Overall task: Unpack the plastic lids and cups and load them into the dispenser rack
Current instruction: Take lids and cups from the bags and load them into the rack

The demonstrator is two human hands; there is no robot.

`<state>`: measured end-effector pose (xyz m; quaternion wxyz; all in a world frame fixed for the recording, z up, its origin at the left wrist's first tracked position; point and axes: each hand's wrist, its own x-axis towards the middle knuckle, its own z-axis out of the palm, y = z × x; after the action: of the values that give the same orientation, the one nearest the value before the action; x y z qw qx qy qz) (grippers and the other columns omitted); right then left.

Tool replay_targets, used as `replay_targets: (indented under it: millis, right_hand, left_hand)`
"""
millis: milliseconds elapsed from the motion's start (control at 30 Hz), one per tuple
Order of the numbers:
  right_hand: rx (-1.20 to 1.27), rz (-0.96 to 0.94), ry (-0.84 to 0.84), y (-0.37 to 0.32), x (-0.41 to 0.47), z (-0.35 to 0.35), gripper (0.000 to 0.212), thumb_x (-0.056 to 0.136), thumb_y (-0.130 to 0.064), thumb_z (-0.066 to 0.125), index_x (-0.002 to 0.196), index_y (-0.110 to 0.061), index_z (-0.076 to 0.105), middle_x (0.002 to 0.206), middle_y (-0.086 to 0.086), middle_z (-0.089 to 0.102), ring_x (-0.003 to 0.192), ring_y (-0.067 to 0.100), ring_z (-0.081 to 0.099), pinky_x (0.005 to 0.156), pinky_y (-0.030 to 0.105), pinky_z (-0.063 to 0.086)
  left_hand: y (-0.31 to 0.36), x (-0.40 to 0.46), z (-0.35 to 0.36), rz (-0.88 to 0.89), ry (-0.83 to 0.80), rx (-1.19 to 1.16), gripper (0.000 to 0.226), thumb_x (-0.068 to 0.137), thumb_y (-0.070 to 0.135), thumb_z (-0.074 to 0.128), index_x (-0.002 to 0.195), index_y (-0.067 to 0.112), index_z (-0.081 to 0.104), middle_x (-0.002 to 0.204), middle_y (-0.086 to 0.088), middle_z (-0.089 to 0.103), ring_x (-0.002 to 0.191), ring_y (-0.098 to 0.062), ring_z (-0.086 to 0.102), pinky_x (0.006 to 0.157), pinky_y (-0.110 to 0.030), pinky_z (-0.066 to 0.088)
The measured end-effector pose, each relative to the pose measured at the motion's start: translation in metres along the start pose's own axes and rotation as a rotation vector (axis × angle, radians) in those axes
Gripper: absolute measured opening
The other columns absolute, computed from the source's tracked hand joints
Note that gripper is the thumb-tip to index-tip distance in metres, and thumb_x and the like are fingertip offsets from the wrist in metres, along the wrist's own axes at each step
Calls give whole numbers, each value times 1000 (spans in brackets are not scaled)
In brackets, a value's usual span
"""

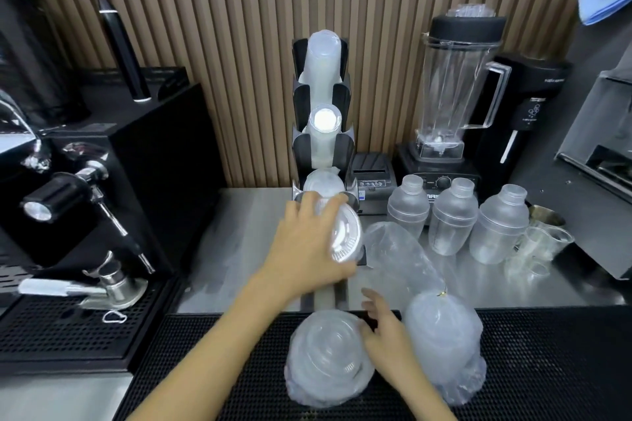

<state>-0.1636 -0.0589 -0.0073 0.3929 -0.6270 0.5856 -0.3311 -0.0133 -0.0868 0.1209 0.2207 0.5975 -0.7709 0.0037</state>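
- While my left hand (pixel 307 246) clasps a stack of clear lids (pixel 345 236) just in front of the dispenser rack (pixel 321 120), I judge the loading step to be under way, lids going to the rack's lowest bay.
- My right hand (pixel 383 328) hangs loose, fingers spread, gripping nothing, nearer me than the rack and touching a bagged bundle of lids (pixel 328 359).
- A second bagged bundle (pixel 444 342) stands just right of that one; an empty bag (pixel 400 249) lies right of the rack's foot.
- Two cup stacks already fill the rack's upper bays.
- Next, I reckon, the stack must be tilted and slid in squarely.
- Lettering on the blender base (pixel 441 174), right of the rack, is too blurred to read.
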Motion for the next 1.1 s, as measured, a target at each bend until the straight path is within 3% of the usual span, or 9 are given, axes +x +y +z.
replay_targets:
  millis: [67,167,467,633,733,867,933,1033,1100]
  right_hand:
    - [26,-4,41,-7,6,-3,47,89,-6,50,131,-23,39,113,-1,54,114,16,50,93,23,38]
    - [80,-48,92,-21,12,-10,48,88,-1,47,132,-20,38,116,3,54,112,17,50,92,25,39]
    - [109,-189,227,-54,32,-24,53,86,7,41,133,-18,40,125,-2,51,119,9,46,102,31,40]
    - [132,-232,274,-62,37,-27,46,89,5,42,129,-16,47,117,-4,55,111,10,53,91,14,41]
    - [166,-225,281,-63,40,-23,39,90,-1,46,126,-17,51,115,-2,59,111,14,56,97,26,43]
    - [132,-241,248,-66,37,-16,37,91,-8,48,127,-18,50,118,-4,59,112,13,55,99,32,44]
    - [134,-251,246,-63,33,-16,38,92,-8,48,128,-17,48,117,-8,56,110,8,52,99,28,43]
    - [153,-209,251,-52,24,-16,38,92,-6,47,128,-17,48,116,-8,54,103,10,54,92,18,41]
    - [163,-158,241,-38,18,-16,36,90,-2,46,124,-13,51,110,1,58,92,13,55,77,4,41]
  left_hand:
    - [-12,30,4,-40,-156,175,88,65,48,71,138,29,27,131,-8,33,113,-33,34,91,-40,42]
    - [-18,55,26,-4,-397,325,84,65,44,74,133,20,31,127,-14,36,114,-38,37,82,-41,45]
    - [-41,74,87,-3,-569,473,130,57,56,82,149,12,1,147,-19,15,121,-43,37,97,-47,46]
    - [-38,74,83,8,-438,497,86,85,28,68,147,1,14,149,-23,19,132,-38,31,101,-41,43]
    - [-31,66,81,54,-407,529,39,90,3,53,128,0,47,139,-18,39,131,-33,33,96,-36,44]
    - [-34,63,80,32,-576,465,45,93,9,48,137,6,42,157,-13,13,140,-31,24,99,-40,41]
    - [-32,66,70,0,-614,424,44,94,12,46,138,11,44,156,-10,20,138,-30,30,98,-39,40]
    - [-21,47,56,-12,-408,373,36,90,7,45,124,14,57,128,-10,54,118,-29,48,78,-33,41]
    - [-9,17,52,-28,-199,318,35,87,2,45,119,10,58,117,-9,57,113,-29,47,70,-34,41]
